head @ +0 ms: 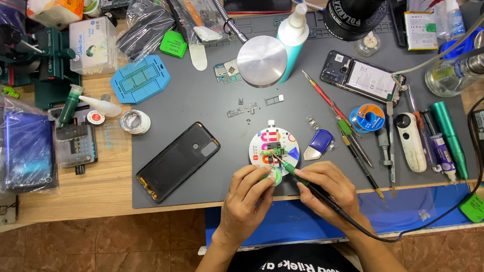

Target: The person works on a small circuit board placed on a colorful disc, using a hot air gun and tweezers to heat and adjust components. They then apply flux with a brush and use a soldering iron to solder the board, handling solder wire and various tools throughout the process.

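While the left hand (250,193) pinches tweezers (274,160), the right hand (328,187) grips a soldering iron (298,177) angled up-left onto the small circuit board (272,149) just ahead.

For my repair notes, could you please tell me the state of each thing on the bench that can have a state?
Phone: back off, inside showing.
Back cover: detached, lying flat on the mat.
Small circuit part: resting on the round disc.
Soldering iron: in the right hand, tip at the part.
Left hand: fingers pinching a thin tool at the part.
White and teal bottle: upright, capped.
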